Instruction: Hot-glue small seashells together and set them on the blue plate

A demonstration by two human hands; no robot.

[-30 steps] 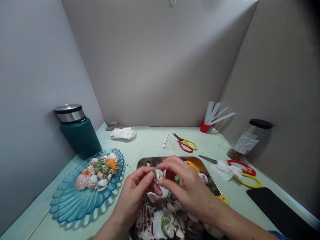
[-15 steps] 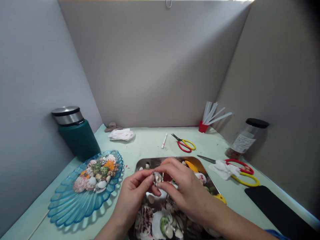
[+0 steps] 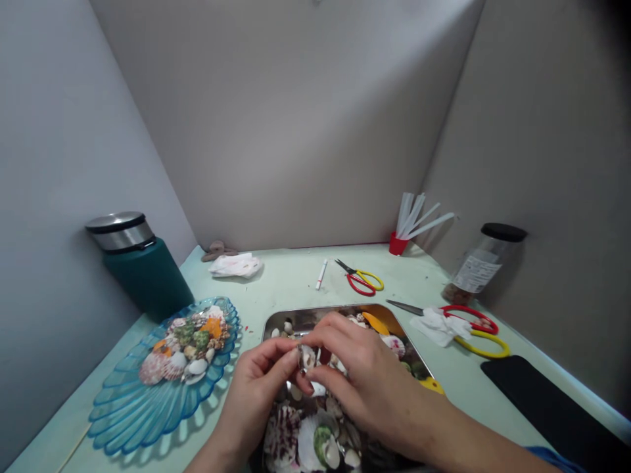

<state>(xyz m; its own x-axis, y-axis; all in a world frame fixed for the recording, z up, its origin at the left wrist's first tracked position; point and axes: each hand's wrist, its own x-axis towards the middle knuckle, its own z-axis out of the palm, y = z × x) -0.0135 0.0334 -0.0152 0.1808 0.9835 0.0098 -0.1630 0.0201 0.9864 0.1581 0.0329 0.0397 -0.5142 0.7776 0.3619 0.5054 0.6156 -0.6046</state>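
Observation:
Between the fingertips of both hands is a small pale shell with dark markings (image 3: 308, 358). My left hand (image 3: 263, 381) pinches its left side. The thumb and fingers of my right hand (image 3: 357, 371) close on its right side, hiding part of it. Both hands are over a metal tray (image 3: 411, 348) filled with shells. Inside it, near the front, are a white scallop shell (image 3: 306, 447), a green shell (image 3: 323, 445) and a purple-streaked shell (image 3: 283, 437). An orange piece (image 3: 375, 322) lies at the tray's back right.
On the left, a blue shell-shaped dish (image 3: 142, 414) holds several shells, with a green bottle (image 3: 148, 276) behind. Two pairs of scissors (image 3: 362, 282), a white tissue (image 3: 438, 326), a glue-stick cup (image 3: 398, 244), a jar (image 3: 478, 269) and a black phone-like slab (image 3: 532, 394) lie around.
The view has shifted slightly, so the table's things appear a little moved. Both hands still hold the small shell, which has turned slightly between the fingers.

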